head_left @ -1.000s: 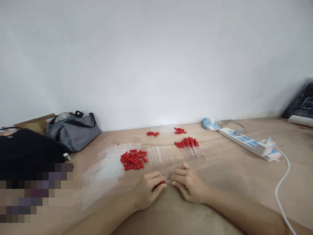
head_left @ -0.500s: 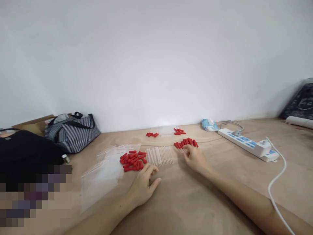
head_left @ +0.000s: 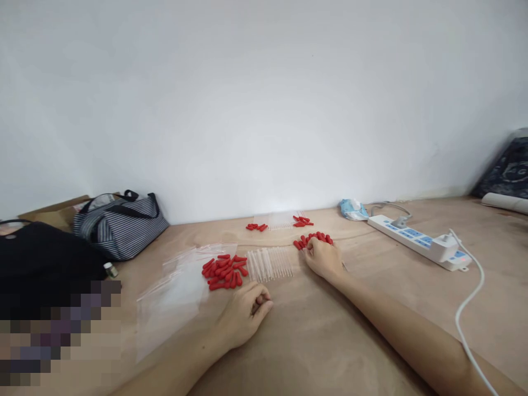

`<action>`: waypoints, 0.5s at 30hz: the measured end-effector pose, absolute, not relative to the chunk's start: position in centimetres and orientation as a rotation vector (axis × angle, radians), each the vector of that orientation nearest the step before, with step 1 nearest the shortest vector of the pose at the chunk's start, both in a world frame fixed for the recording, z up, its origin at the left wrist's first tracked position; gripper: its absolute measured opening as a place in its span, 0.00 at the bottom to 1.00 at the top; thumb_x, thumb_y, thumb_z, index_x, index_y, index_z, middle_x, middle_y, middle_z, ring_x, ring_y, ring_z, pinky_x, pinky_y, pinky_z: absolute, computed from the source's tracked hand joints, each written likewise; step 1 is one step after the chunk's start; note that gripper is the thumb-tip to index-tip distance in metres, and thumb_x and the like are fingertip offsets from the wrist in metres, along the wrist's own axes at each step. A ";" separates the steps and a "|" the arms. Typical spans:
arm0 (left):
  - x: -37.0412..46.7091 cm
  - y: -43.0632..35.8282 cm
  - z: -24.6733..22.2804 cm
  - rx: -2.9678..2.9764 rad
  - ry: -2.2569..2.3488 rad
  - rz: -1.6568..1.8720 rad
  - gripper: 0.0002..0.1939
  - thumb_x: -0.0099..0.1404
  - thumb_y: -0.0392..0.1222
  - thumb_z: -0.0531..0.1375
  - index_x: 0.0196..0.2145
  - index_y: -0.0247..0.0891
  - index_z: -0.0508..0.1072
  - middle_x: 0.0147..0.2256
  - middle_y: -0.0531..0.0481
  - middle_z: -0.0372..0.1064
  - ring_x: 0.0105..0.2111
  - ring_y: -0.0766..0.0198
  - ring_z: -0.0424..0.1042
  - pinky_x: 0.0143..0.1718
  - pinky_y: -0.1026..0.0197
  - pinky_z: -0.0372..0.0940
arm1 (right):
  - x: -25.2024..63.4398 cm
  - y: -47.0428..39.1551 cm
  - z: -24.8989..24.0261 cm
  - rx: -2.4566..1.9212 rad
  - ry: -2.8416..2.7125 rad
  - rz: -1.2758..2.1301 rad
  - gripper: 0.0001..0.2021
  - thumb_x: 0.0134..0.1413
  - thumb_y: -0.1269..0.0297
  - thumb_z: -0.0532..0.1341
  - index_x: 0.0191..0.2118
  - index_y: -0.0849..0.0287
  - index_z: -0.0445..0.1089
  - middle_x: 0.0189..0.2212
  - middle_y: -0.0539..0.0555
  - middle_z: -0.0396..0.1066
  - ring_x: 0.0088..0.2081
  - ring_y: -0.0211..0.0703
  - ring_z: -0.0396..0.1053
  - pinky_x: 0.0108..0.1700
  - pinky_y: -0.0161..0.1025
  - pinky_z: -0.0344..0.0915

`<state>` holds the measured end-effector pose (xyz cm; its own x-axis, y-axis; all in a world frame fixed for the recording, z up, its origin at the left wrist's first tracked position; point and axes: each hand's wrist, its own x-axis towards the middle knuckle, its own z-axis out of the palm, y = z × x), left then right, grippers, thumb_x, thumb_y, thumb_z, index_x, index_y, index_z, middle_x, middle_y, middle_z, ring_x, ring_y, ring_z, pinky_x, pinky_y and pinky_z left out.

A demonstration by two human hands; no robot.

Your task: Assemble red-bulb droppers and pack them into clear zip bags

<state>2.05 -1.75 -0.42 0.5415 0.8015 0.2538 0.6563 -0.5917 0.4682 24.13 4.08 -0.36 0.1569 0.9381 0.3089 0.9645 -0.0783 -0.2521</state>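
My right hand (head_left: 324, 259) lies over a row of red-bulbed droppers (head_left: 305, 240), its fingers curled against them and covering most of their tubes. A thin tube end (head_left: 345, 266) shows beside the wrist. On the table, my left hand (head_left: 247, 311) rests with fingers curled in and thumb close to the index finger; nothing shows in it. Just beyond it is a heap of loose red rubber bulbs (head_left: 223, 270). Between the heap and the droppers, clear thin tubes (head_left: 269, 264) lie side by side in a row.
Clear zip bags (head_left: 177, 302) spread out on the left. Farther back are more red bulbs (head_left: 256, 226) and a bag of tubes (head_left: 280, 221). A power strip (head_left: 412, 239), white cable (head_left: 458, 324) and blue-white packet (head_left: 352, 209) lie right. A striped bag (head_left: 124, 225) stands left.
My right hand has shifted slightly and curled closer over the droppers, hiding their tubes. The left hand's fingers have drawn in toward the thumb.
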 end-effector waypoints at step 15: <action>-2.1 9.4 4.8 2.923 1.314 0.266 0.04 0.54 0.35 0.57 0.27 0.39 0.72 0.29 0.51 0.64 0.33 0.60 0.64 0.38 0.60 0.57 | 20.8 6.5 0.6 -2.116 -1.856 0.426 0.13 0.42 0.68 0.56 0.37 0.65 0.69 0.35 0.63 0.71 0.36 0.48 0.70 0.31 0.36 0.62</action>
